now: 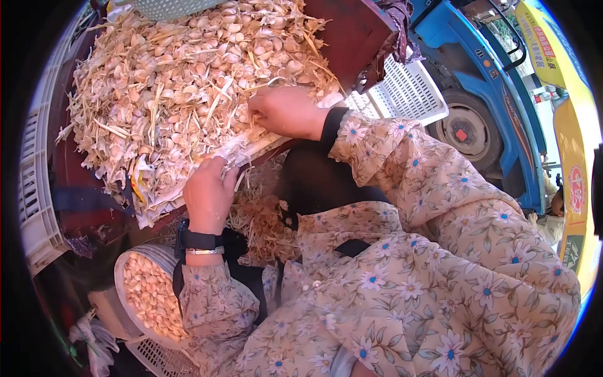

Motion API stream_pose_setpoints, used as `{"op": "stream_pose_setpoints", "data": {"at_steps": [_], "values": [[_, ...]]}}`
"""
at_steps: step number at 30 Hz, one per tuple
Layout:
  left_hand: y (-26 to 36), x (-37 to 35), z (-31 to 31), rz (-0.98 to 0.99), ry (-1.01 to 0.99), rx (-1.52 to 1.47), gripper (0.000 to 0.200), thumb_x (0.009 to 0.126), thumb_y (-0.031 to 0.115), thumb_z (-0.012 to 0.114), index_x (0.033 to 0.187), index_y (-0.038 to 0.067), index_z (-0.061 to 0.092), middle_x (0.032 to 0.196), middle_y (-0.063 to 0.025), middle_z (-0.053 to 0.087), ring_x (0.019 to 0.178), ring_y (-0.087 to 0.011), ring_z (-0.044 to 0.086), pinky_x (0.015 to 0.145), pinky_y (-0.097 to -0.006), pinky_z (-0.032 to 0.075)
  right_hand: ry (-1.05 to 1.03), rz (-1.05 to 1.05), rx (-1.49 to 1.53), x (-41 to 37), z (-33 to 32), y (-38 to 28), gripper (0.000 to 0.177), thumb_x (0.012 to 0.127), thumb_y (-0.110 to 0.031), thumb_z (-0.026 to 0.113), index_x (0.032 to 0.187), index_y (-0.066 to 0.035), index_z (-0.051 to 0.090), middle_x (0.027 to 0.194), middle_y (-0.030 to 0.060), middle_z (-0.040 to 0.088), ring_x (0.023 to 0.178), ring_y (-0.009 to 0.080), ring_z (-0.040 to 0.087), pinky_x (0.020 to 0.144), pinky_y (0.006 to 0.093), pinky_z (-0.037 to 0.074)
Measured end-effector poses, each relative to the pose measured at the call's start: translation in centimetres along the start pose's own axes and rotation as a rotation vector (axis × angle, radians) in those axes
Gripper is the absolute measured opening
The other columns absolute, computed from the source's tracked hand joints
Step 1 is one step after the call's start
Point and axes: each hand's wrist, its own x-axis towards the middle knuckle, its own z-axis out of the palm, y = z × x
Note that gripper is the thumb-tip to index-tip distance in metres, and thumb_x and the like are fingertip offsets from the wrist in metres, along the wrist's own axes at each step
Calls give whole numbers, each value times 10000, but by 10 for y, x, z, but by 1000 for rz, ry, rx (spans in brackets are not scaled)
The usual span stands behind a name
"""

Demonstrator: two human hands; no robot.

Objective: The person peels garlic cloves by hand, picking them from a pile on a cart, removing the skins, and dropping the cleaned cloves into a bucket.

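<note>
A broad heap of garlic cloves [195, 75], mixed with dry skins and stalk pieces, lies in front of me on a pale sheet [160, 204]. My right hand [289, 113] is at the heap's near right side, its fingers curled in a pinch; whatever they hold is hidden. Close to the sheet's front edge is my left hand [208, 193], with a dark wristband and a bracelet on the wrist. Its fingers are bent and the thumb is near them, and what is between them cannot be made out. Both forearms are in flowered sleeves.
A bucket [120, 276] of garlic cloves stands low at left. Dry husks and stalks [260, 220] lie below the heap's edge. White plastic crates [408, 88] [39, 182] flank the heap. A blue vehicle [518, 125] and yellow printed sacking [575, 169] are at right.
</note>
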Motion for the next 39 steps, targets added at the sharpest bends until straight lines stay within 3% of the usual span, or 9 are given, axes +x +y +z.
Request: {"op": "stream_pose_setpoints", "data": {"at_steps": [3,7,10,13,17,22,32,36,39], "values": [[7,-5,-7,-88,-388,-171,237,722,230,698,800,21,619,749,-149,608,666,-292,572,606,-351,444,97,33,228,0,-9,1,133,717,-142,586,807,-44,601,755,138,612,734,310,599,640,400,468],[3,-6,7,229,-346,-428,168,748,162,680,790,9,624,723,-91,614,655,-219,572,615,-303,443,106,183,518,-3,-16,-7,127,731,-119,603,822,-31,612,713,124,618,669,239,604,620,337,469],[8,-1,4,-21,-314,-536,133,761,125,660,832,17,631,726,-80,610,673,-205,573,619,-288,447,-7,205,629,-13,-26,-24,122,750,-100,604,841,-19,606,705,89,615,657,161,584,614,289,460],[10,12,8,-146,82,-567,170,754,117,660,907,52,627,811,-110,605,697,-242,600,630,-328,472,-341,178,697,-31,-41,-49,147,776,-87,607,903,-14,607,759,50,626,689,88,554,639,249,456],[0,48,28,225,358,-99,272,753,90,633,1022,88,597,1026,-87,579,859,-258,575,753,-365,468,-171,209,491,-41,-43,-32,237,747,-145,663,954,-34,632,842,94,650,749,156,609,680,287,477],[5,65,44,182,253,65,225,753,123,627,976,95,608,970,-83,564,866,-288,550,744,-374,457,125,117,42,-31,-25,17,257,708,-158,641,943,-55,641,885,132,617,857,295,582,759,370,461],[-7,27,14,21,54,-21,64,775,119,600,818,75,581,809,-119,562,755,-322,567,638,-400,452,-25,9,-160,-21,-14,3,190,734,-143,566,908,-70,584,851,128,573,758,318,609,634,412,494],[-10,12,13,42,-131,-358,109,740,114,639,821,54,597,739,-137,597,701,-306,588,619,-380,452,-30,11,-172,-18,-7,8,184,734,-117,535,903,-55,574,865,147,587,736,328,618,616,417,498],[6,6,8,14,-412,-406,127,759,108,656,833,22,598,636,-70,559,555,-147,506,529,-282,414,-29,34,-150,-15,-8,9,175,713,-143,565,854,-39,571,849,136,578,777,318,603,644,427,485]]}}
